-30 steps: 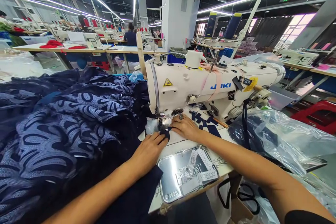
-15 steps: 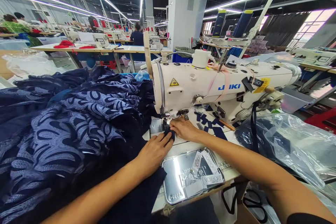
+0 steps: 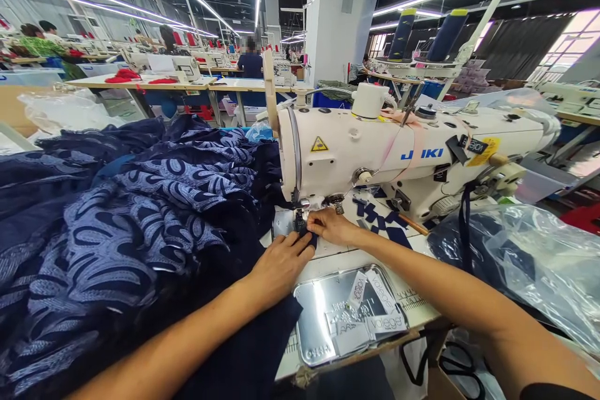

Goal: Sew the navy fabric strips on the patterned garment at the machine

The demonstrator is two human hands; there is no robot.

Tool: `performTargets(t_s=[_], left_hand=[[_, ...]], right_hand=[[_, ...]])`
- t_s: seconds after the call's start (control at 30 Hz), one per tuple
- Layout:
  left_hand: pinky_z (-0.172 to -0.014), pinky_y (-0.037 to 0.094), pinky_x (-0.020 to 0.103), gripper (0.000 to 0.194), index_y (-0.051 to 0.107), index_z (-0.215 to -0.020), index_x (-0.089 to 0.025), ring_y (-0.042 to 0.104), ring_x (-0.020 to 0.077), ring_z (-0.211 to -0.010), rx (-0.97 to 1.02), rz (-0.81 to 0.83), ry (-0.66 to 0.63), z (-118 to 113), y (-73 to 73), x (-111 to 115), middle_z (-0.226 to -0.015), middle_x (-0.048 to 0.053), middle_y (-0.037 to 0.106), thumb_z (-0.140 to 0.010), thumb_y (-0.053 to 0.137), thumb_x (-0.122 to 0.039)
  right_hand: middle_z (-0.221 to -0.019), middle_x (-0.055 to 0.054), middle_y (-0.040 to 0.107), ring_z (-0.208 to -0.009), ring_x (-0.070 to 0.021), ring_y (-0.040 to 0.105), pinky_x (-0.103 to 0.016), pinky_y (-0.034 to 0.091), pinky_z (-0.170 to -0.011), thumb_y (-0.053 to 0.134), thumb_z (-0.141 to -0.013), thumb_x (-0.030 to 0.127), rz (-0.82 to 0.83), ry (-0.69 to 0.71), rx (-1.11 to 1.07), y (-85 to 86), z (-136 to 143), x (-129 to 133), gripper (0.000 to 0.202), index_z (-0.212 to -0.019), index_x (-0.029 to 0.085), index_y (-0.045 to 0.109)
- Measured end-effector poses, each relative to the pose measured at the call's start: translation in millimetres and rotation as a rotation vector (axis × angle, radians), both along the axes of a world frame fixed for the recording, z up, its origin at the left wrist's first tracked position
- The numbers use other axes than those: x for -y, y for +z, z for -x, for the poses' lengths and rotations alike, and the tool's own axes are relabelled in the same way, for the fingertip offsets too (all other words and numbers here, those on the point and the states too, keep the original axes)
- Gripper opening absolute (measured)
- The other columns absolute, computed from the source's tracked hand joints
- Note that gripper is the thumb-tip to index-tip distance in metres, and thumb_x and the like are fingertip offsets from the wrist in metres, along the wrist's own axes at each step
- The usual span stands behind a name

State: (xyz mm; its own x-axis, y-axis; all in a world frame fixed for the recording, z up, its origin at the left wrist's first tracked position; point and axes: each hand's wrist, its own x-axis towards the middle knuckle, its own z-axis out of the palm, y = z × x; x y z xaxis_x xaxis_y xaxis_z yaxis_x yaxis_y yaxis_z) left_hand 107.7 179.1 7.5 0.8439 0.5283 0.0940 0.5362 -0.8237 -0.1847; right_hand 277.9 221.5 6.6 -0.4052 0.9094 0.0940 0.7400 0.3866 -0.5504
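Observation:
A white sewing machine stands in front of me, with a dark presser foot low at its left end. My right hand pinches a small bit of navy fabric just right of the foot. Close by, my left hand lies over the same fabric, its fingers bent down onto it and its thumb hidden. A large heap of navy garment cloth with pale blue embroidery spreads to the left. The needle tip is too small to make out.
A metal tray with white printed labels lies at the table's front. Cut navy strips are scattered behind my right wrist. Clear plastic bags lie at the right. Thread cones rise behind the machine. Other people sit farther back.
The view has shifted slightly, so the machine and table appear a little farther right. Both hands stay at the fabric by the presser foot, with the right fingers slightly more curled.

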Motion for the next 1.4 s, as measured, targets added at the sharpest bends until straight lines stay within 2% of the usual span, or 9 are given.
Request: performTargets(t_s=[0.3, 0.47, 0.6, 0.73, 0.93, 1.07, 1.17, 1.3, 1.4], left_hand=[[-0.079, 0.046, 0.037, 0.030, 0.052, -0.101, -0.014, 0.049, 0.0236, -0.099, 0.073, 0.054, -0.002, 1, -1.5, -2, -0.115, 0.008, 0.055, -0.075, 0.043, -0.001], [-0.085, 0.045, 0.034, 0.031, 0.054, -0.101, -0.009, 0.051, 0.0218, -0.099, 0.165, 0.090, -0.021, 5, -3.7, -4, -0.105, 0.010, 0.060, -0.074, 0.041, -0.001], [-0.089, 0.043, 0.038, 0.025, 0.057, -0.096, -0.012, 0.053, 0.0209, -0.097, 0.267, 0.090, -0.032, 10, 2.3, -4, -0.098, 0.010, 0.060, -0.078, 0.040, -0.008], [-0.100, 0.033, 0.042, 0.026, 0.054, -0.101, -0.013, 0.044, 0.0212, -0.114, 0.282, 0.106, -0.080, 10, 7.4, -7, -0.115, 0.013, 0.052, -0.080, 0.039, -0.013], [-0.100, 0.033, 0.042, 0.040, 0.042, -0.119, -0.011, 0.044, 0.0215, -0.115, 0.194, 0.160, 0.066, 11, 5.1, -12, -0.123, 0.013, 0.050, -0.081, 0.045, -0.024], [-0.091, 0.038, 0.046, 0.041, 0.055, -0.106, -0.007, 0.057, 0.0266, -0.091, 0.088, -0.025, 0.183, 12, 10.4, -7, -0.095, 0.016, 0.063, -0.080, 0.049, -0.038], [-0.082, 0.042, 0.047, 0.044, 0.061, -0.093, -0.006, 0.058, 0.0277, -0.078, 0.081, -0.128, 0.215, 13, 15.1, -3, -0.078, 0.015, 0.063, -0.077, 0.050, -0.046], [-0.094, 0.036, 0.046, 0.039, 0.058, -0.105, -0.012, 0.048, 0.0287, -0.108, 0.181, -0.101, 0.062, 16, 10.3, -8, -0.111, 0.016, 0.056, -0.079, 0.050, -0.040], [-0.098, 0.033, 0.046, 0.042, 0.052, -0.114, -0.014, 0.043, 0.0262, -0.116, 0.180, 0.003, 0.069, 17, 2.3, -15, -0.122, 0.016, 0.050, -0.082, 0.047, -0.041]], right_hand=[[-0.074, -0.002, 0.056, -0.069, -0.0122, 0.051, -0.023, 0.041, -0.065, 0.049, -0.080, 0.010, -0.333, 0.160, 0.000, -15.3, -8, 9, 0.008, -0.076, 0.014, 0.055], [-0.097, -0.010, 0.057, -0.087, -0.0178, 0.051, -0.031, 0.044, -0.078, 0.041, -0.085, 0.008, -0.568, 0.314, 0.257, -15.5, -17, 28, 0.021, -0.098, 0.012, 0.058], [-0.102, -0.012, 0.055, -0.093, -0.0205, 0.049, -0.037, 0.041, -0.084, 0.042, -0.083, 0.007, -0.576, 0.323, 0.463, -8.4, -16, 37, 0.026, -0.106, 0.011, 0.055], [-0.094, -0.012, 0.055, -0.093, -0.0224, 0.050, -0.039, 0.039, -0.087, 0.046, -0.081, 0.011, -0.544, 0.305, 0.536, -3.1, -10, 39, 0.020, -0.097, 0.009, 0.058], [-0.086, -0.012, 0.057, -0.085, -0.0208, 0.051, -0.040, 0.035, -0.092, 0.046, -0.081, 0.009, -0.621, 0.332, 0.604, -5.5, -4, 37, 0.017, -0.091, 0.008, 0.059], [-0.088, -0.012, 0.059, -0.084, -0.0201, 0.052, -0.039, 0.037, -0.090, 0.044, -0.083, 0.008, -0.668, 0.333, 0.605, -8.7, -10, 33, 0.019, -0.094, 0.008, 0.059], [-0.092, -0.014, 0.059, -0.084, -0.0209, 0.053, -0.039, 0.040, -0.087, 0.045, -0.083, 0.009, -0.699, 0.329, 0.612, -10.0, -14, 32, 0.019, -0.096, 0.006, 0.059], [-0.094, -0.014, 0.060, -0.084, -0.0204, 0.054, -0.038, 0.041, -0.085, 0.043, -0.084, 0.008, -0.709, 0.340, 0.597, -11.5, -16, 31, 0.019, -0.095, 0.007, 0.060], [-0.096, -0.015, 0.060, -0.087, -0.0204, 0.054, -0.038, 0.041, -0.085, 0.045, -0.084, 0.008, -0.711, 0.342, 0.570, -13.2, -16, 28, 0.019, -0.097, 0.007, 0.059]])
